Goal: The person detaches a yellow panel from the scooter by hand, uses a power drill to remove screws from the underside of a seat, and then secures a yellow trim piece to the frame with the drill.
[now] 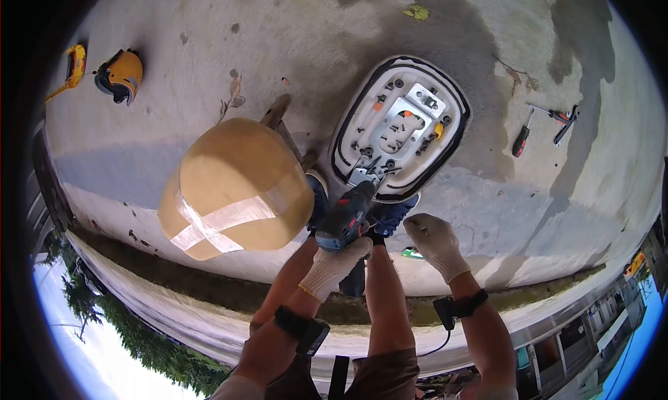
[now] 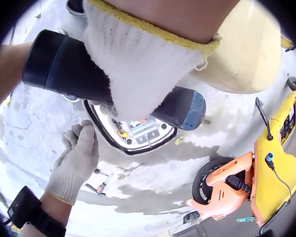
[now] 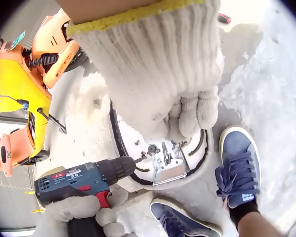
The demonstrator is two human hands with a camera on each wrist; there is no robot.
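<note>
My gloved left hand grips a cordless drill by its handle. In the right wrist view the drill's bit points at loose screws beside the hinge bracket. Below lies an upturned white shell with a black rim, by the person's shoes. It carries a silver metal bracket, with several dark screws and rubber pieces scattered about. My gloved right hand hovers to the right of the shell, its fingers bent toward the thumb; I cannot tell whether something small is between them.
At the left stands a tan rounded thing with crossed silver tape. A red-black screwdriver and another tool lie on the concrete at right. An orange helmet sits far left. The left wrist view shows a yellow-orange scooter.
</note>
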